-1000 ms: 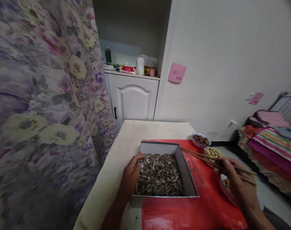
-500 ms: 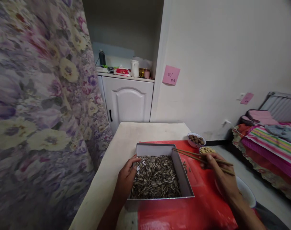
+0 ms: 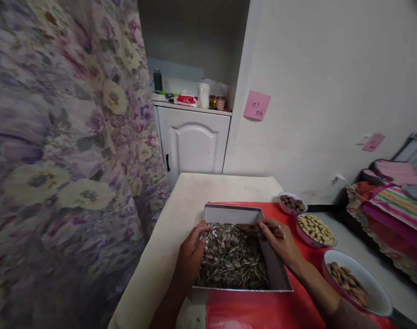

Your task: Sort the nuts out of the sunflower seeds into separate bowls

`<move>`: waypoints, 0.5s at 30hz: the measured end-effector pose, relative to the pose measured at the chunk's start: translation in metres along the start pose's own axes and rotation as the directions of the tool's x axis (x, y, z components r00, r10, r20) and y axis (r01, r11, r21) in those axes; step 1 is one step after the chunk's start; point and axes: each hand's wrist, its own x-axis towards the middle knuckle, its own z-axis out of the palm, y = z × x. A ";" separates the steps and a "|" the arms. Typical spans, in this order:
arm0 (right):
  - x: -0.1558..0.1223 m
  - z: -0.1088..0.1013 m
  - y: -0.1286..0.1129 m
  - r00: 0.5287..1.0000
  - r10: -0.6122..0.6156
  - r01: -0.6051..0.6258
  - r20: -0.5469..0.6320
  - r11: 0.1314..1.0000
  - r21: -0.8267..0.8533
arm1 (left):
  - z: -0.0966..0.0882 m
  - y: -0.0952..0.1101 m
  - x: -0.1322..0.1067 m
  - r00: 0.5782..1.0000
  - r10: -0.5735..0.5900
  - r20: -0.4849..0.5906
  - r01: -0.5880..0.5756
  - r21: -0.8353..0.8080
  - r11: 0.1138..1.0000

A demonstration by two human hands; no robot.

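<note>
A box [image 3: 234,209] with pale inner walls stands on the table, filled with striped sunflower seeds [image 3: 232,258]. My left hand [image 3: 192,251] grips the left wall of the box, its fingers over the rim. In my right hand [image 3: 280,242] is a pair of wooden chopsticks [image 3: 273,228], held over the right wall. They slant left and reach in over the seeds near the far side; their tips are hard to make out against the seeds.
Along the right table edge stand a bowl of round brown nuts [image 3: 291,203], a bowl of peanuts [image 3: 316,230] and a larger bowl of long brown nuts [image 3: 347,283]. A red sheet [image 3: 256,313] lies under the box. A floral curtain [image 3: 74,183] hangs at left.
My right hand has moved left with the chopsticks, from beside the bowls to inside the box. The larger bowls at right now show fully. My left hand stays on the box.
</note>
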 end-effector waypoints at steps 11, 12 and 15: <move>-0.012 -0.015 0.002 0.995 0.089 -0.085 -0.050 0.993 0.078 | 0.000 0.002 0.001 1.000 -0.021 0.005 0.021 0.005 1.000; -0.013 -0.018 0.003 0.993 0.106 -0.100 -0.058 0.990 0.094 | 0.000 0.003 0.001 1.000 -0.023 0.005 0.023 0.002 1.000; -0.020 -0.025 0.003 0.985 0.152 -0.137 -0.087 0.978 0.155 | 0.000 0.004 0.001 0.999 -0.031 -0.006 0.031 -0.008 0.999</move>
